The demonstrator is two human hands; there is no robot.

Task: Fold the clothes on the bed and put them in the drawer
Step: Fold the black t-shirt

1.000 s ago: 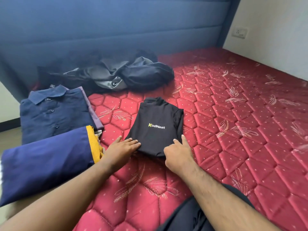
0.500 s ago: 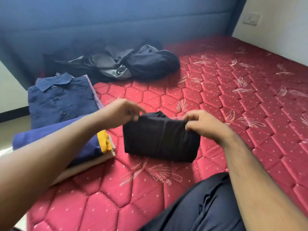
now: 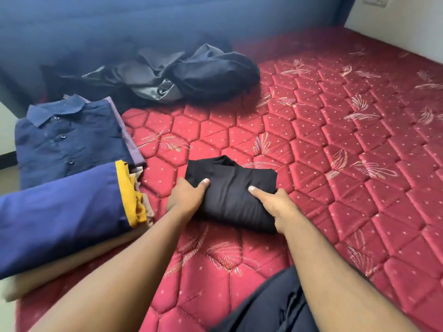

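Both hands grip a folded black shirt (image 3: 231, 197) — left hand (image 3: 185, 197) at its left edge, right hand (image 3: 275, 207) at its right, thumbs on top. It rests on the red mattress (image 3: 335, 164). Folding looks finished — next, probably lifting it toward the folded pile (image 3: 69, 183).

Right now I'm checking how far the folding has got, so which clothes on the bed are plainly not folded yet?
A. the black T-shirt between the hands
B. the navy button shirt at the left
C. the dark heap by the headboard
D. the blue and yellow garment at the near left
C: the dark heap lies crumpled by the headboard, while the other three are flat, squared bundles.
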